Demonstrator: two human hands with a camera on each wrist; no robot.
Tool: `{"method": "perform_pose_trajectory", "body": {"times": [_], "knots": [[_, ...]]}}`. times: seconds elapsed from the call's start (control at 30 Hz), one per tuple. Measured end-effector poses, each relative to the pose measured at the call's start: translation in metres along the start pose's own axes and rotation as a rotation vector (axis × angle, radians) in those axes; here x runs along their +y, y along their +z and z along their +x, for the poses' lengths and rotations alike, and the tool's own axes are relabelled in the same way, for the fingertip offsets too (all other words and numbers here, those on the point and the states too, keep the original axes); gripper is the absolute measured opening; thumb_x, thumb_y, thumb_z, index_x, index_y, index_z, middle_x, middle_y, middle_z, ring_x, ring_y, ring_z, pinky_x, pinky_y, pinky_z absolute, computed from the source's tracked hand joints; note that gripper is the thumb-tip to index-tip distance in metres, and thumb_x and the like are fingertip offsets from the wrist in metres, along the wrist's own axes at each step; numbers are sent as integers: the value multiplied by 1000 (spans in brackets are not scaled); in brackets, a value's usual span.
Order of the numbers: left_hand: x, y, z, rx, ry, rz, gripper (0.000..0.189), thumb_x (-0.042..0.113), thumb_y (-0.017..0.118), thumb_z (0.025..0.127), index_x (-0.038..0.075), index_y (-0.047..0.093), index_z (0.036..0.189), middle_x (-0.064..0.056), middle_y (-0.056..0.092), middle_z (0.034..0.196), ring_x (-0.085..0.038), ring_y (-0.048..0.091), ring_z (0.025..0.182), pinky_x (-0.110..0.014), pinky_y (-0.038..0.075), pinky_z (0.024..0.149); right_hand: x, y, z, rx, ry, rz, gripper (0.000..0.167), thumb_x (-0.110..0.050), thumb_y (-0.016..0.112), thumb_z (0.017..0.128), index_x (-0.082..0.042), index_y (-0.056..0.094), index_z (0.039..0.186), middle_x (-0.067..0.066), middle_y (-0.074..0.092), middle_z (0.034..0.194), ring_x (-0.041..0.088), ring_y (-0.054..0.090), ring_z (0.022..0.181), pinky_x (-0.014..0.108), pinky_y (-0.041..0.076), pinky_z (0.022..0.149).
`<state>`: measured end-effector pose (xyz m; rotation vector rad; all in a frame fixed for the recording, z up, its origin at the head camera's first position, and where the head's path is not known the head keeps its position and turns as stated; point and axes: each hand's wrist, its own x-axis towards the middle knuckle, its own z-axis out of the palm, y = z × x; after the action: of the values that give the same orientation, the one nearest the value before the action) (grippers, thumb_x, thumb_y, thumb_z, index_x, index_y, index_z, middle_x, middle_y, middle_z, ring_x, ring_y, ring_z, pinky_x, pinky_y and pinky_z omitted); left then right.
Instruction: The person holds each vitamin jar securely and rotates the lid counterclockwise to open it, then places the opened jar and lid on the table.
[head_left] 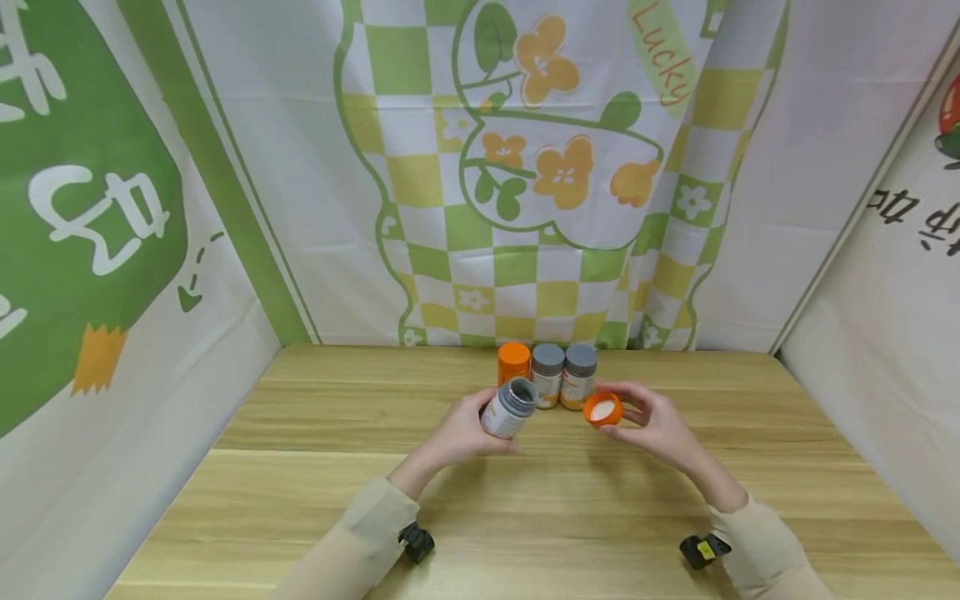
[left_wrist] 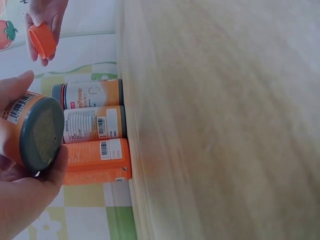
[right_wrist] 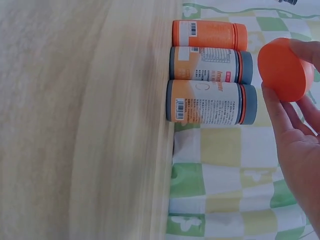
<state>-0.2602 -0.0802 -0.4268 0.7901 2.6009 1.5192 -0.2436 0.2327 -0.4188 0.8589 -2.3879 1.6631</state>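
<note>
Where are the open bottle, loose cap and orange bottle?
Open bottle [head_left: 504,417]: head view, on its label.
Loose cap [right_wrist: 282,71]: right wrist view, on its outer face.
Orange bottle [right_wrist: 209,35]: right wrist view, on its side.

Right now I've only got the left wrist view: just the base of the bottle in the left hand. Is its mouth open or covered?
Observer: Open. In the head view the bottle in the left hand has nothing over its mouth.
Operator: And the orange cap in the right hand, what's inside it?
Observer: A white lining, facing the head camera.
Operator: The top of the standing orange bottle is blocked for me. Is it closed?
Observer: Yes, the right wrist view shows an orange lid on it.
</note>
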Motion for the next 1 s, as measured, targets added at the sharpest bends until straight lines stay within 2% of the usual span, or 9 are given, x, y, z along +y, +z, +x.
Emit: {"method": "perform_pose_trajectory", "body": {"times": [0.17, 0.4, 0.57, 0.63, 0.77, 0.83, 1.0], "knots": [[-2, -1, 0, 8, -17, -15, 68, 13, 86, 63, 10, 55, 125, -5, 64, 111, -21, 58, 99, -41, 47, 87, 4, -2, -2, 2, 23, 8, 55, -2, 73, 79, 3, 51, 129, 27, 51, 131, 5, 58, 112, 18, 48, 89], [-4, -1, 0, 54, -28, 5, 72, 12, 86, 61, 6, 55, 126, -8, 64, 113, -25, 59, 103, -45, 46, 90, 11, -5, -5, 32, 34, 33, 56, -2, 73, 79, 3, 50, 129, 1, 57, 128, 6, 58, 112, 19, 49, 89], [-6, -3, 1, 61, -26, -12, 73, 10, 86, 61, 7, 54, 127, -8, 63, 115, -25, 58, 106, -46, 45, 93, 13, -8, -6, 42, 34, 17, 56, 0, 73, 78, 6, 50, 129, -7, 56, 126, 4, 57, 112, 19, 49, 89], [-7, -4, 2, 64, -29, -21, 73, 9, 86, 61, 8, 55, 126, -8, 64, 114, -25, 58, 106, -45, 45, 93, 13, -9, -6, 44, 27, 3, 56, 1, 73, 78, 7, 50, 129, -3, 56, 126, 3, 57, 112, 18, 48, 89], [-9, -5, 3, 71, -44, -25, 71, 8, 87, 60, 9, 56, 124, -6, 64, 113, -24, 59, 105, -45, 45, 94, 14, -10, -6, 46, 17, -26, 56, 1, 73, 78, 8, 50, 128, 18, 53, 126, 3, 56, 110, 16, 48, 88], [-9, -5, 3, 76, -56, -25, 71, 9, 87, 60, 10, 56, 124, -6, 64, 113, -23, 59, 105, -45, 44, 95, 15, -11, -6, 49, 19, -43, 56, 0, 73, 77, 8, 51, 128, 24, 51, 124, 4, 56, 109, 16, 48, 88], [-10, -7, 4, 77, -65, -23, 71, 9, 87, 60, 10, 56, 124, -7, 64, 114, -24, 59, 107, -46, 44, 96, 19, -12, -5, 56, 52, -78, 55, -2, 75, 77, 6, 54, 127, 21, 52, 123, 7, 56, 109, 16, 48, 87]]}}
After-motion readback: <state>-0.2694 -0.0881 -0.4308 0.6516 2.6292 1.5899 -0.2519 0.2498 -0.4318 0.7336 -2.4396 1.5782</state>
